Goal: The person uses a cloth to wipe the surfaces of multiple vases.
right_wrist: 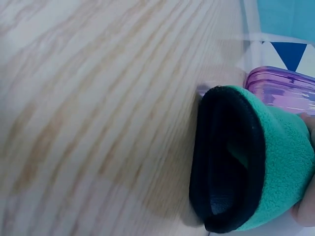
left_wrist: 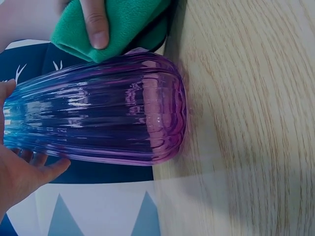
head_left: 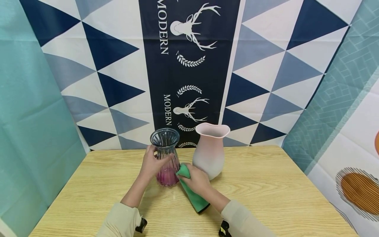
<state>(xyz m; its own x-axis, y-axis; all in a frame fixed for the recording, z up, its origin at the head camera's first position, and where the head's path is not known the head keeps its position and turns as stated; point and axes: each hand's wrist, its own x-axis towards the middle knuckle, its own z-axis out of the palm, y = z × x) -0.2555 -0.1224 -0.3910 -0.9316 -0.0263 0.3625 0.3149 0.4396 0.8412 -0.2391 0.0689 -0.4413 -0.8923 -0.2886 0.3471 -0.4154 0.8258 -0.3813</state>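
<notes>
A ribbed glass vase [head_left: 168, 164], blue-grey at its flared rim and pink-purple at its base, stands upright on the wooden table. My left hand [head_left: 154, 163] grips its upper body from the left, thumb across the front. In the right hand [head_left: 197, 179] is a folded green cloth [head_left: 192, 194] with a dark edge, held against the vase's lower right side. From the left wrist view, the cloth [left_wrist: 110, 29] touches the glass near the base, a finger pressing on it. The right wrist view shows the cloth's dark-edged fold [right_wrist: 229, 162] beside the purple base.
A pink-and-white vase [head_left: 210, 151] with a wavy rim stands just behind and right of my right hand. The wooden table [head_left: 260, 191] reaches back to a patterned wall covering [head_left: 189, 75] close behind both vases. Teal sheeting [head_left: 35, 115] hangs at the left.
</notes>
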